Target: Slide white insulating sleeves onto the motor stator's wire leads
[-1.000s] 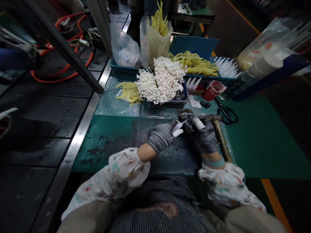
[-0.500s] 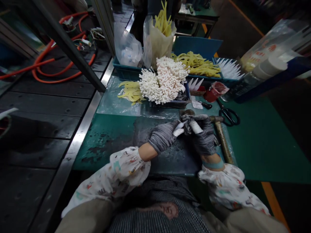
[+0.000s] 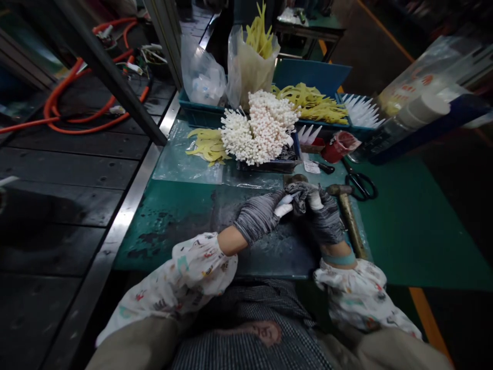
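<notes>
Both my hands wear grey striped gloves and meet over the green table (image 3: 404,226). My left hand (image 3: 257,216) pinches a small white plastic piece (image 3: 284,203) at its fingertips. My right hand (image 3: 321,213) is closed around a dark rag-like bundle with a white part (image 3: 304,194) and presses against the white piece from the right. A hammer with a wooden handle (image 3: 348,216) lies on the table just right of my right hand.
Behind my hands stands a dense cluster of white-tipped sticks (image 3: 260,126) in a dark tray. Blue trays (image 3: 308,74) hold yellow strips and white pointed pieces. Scissors (image 3: 360,181), a red cup (image 3: 337,145) and plastic bags (image 3: 202,77) sit nearby. A dark conveyor (image 3: 69,169) runs at left.
My hands stay together on the white piece with only small finger shifts. The view has drifted slightly.
</notes>
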`<action>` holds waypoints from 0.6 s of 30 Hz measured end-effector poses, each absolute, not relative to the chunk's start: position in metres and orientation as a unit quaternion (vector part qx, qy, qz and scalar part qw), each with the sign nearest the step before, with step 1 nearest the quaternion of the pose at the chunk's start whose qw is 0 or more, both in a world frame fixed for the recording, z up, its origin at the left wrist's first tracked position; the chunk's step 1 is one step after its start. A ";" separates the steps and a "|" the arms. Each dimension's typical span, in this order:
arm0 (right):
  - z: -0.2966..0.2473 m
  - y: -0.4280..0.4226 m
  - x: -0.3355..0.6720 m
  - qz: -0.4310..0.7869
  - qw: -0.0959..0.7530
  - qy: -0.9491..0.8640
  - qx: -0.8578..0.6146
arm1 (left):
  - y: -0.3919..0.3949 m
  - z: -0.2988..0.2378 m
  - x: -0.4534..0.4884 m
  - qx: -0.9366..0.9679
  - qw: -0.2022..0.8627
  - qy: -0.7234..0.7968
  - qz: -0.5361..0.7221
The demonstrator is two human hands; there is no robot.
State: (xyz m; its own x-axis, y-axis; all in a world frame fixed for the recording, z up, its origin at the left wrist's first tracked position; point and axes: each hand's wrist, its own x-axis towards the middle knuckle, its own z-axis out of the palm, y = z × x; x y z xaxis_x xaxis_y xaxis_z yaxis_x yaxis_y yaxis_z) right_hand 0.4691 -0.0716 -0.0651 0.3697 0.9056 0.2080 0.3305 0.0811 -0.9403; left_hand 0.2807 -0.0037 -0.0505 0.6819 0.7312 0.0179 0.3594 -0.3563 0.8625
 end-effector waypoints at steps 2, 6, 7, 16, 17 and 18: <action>-0.066 -0.071 0.470 0.251 0.548 -0.489 -0.630 | -0.004 -0.050 0.281 0.799 0.454 0.339 0.203; -0.068 -0.071 0.469 0.230 0.545 -0.495 -0.637 | -0.004 -0.045 0.281 0.813 0.439 0.342 0.174; -0.068 -0.071 0.469 0.230 0.545 -0.497 -0.635 | -0.004 -0.043 0.281 0.818 0.430 0.346 0.163; -0.090 -0.077 0.474 0.197 0.496 -0.541 -0.650 | -0.003 -0.041 0.284 0.731 0.552 0.361 0.173; -0.093 -0.077 0.475 0.182 0.500 -0.540 -0.652 | -0.003 -0.041 0.284 0.692 0.601 0.349 0.196; -0.096 -0.078 0.476 0.169 0.507 -0.539 -0.650 | -0.004 -0.041 0.285 0.656 0.640 0.338 0.213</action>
State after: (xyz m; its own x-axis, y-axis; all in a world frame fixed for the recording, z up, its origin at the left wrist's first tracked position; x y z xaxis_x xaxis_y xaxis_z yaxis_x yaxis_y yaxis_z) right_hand 0.4762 -0.0776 -0.0955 0.3606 0.8735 0.3271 0.5297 0.0969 -0.8426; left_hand 0.2853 -0.0041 -0.0412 0.6812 0.7160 -0.1528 0.1700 0.0482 0.9843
